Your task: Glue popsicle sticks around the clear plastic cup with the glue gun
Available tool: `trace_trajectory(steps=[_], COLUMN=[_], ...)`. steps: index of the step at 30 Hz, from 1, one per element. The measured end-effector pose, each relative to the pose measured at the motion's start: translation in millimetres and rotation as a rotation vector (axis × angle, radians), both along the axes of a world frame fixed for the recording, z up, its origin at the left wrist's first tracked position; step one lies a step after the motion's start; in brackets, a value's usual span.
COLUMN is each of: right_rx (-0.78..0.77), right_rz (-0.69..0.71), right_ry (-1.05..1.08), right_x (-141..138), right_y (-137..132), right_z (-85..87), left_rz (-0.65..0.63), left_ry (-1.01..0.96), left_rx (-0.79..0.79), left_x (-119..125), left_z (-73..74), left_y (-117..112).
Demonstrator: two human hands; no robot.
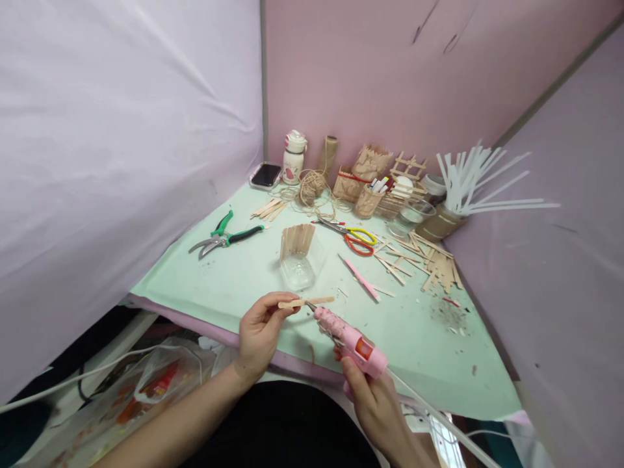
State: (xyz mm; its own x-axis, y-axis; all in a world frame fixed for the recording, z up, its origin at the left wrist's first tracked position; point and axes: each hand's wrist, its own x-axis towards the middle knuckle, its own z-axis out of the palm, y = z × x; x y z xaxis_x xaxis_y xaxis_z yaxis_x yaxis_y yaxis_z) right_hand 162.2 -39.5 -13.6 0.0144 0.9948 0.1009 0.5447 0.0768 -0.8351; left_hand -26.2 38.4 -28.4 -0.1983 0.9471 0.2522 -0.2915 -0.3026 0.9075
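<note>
My left hand (262, 328) is closed in a pinch on one end of a wooden craft stick (320, 300), held level near the table's front edge. My right hand (373, 396) is wrapped round the grip of a pink hot glue gun (348, 337). The gun's metal nozzle meets the stick near its middle; whether glue is coming out is too small to tell. Just beyond stands a clear plastic container (298, 272) with craft sticks (298, 240) lined upright along its back side.
Pruning shears (221, 240) lie at left, scissors (348, 234) and a pink pen-like tool (359, 278) at right. Loose sticks (439, 263) pile up far right. Behind are a twine ball (312, 187), a bottle (294, 158), a phone (266, 175) and white glue sticks (468, 179). Fabric walls enclose the table.
</note>
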Motion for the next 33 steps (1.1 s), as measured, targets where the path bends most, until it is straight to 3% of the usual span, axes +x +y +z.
trace_trajectory(steps=[12,33], right_rx=[0.003,-0.058], right_rz=[-0.017,-0.043], right_ry=[-0.008,0.002], right_x=[-1.8,3.8], right_y=[1.1,-1.0], right_z=[9.6,4.0], left_rz=[-0.007,0.011], left_ry=[0.007,-0.006], left_rx=[0.012,0.023], left_x=[-0.3,-0.6], left_z=[-1.7,2.3], left_y=[-1.7,-2.2])
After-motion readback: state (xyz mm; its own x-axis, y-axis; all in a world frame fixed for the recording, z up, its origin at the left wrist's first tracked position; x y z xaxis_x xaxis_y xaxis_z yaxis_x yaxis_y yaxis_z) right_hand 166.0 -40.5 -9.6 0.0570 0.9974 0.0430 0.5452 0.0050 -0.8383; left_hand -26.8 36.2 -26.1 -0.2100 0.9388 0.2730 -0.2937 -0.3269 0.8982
